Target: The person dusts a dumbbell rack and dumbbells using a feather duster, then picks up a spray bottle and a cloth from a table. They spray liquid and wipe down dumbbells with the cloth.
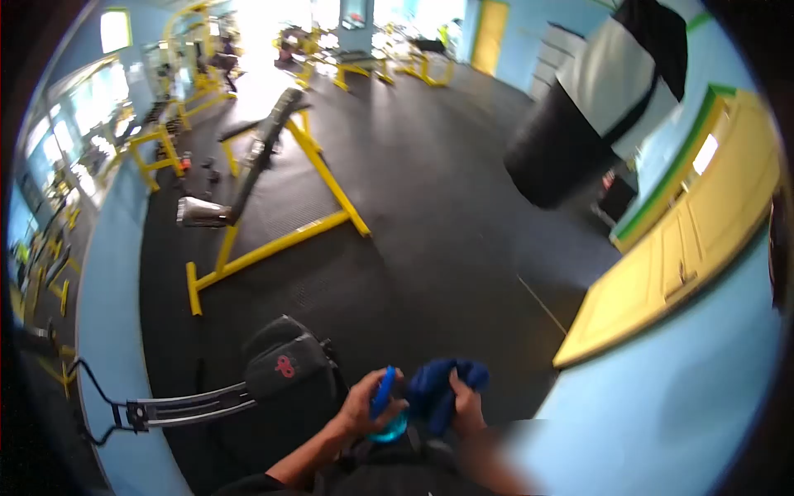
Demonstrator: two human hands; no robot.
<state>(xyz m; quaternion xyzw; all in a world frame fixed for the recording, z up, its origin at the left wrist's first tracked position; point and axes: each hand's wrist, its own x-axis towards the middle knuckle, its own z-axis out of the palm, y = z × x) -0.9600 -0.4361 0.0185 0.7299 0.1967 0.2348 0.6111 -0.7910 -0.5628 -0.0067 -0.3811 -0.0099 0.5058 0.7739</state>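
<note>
Left hand [357,407] gripping blue bottle [392,427], right hand [468,407] — bunched navy cloth [432,390]

a teal bottle [391,428] is beside bunched blue cloth [432,391].

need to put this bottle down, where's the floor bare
For the bottle, bare floor stretches between the yellow-framed bench and the yellow door; a smaller patch shows between that bench and the black padded equipment. It looks crowded at the far end, among yellow-framed machines.
</note>
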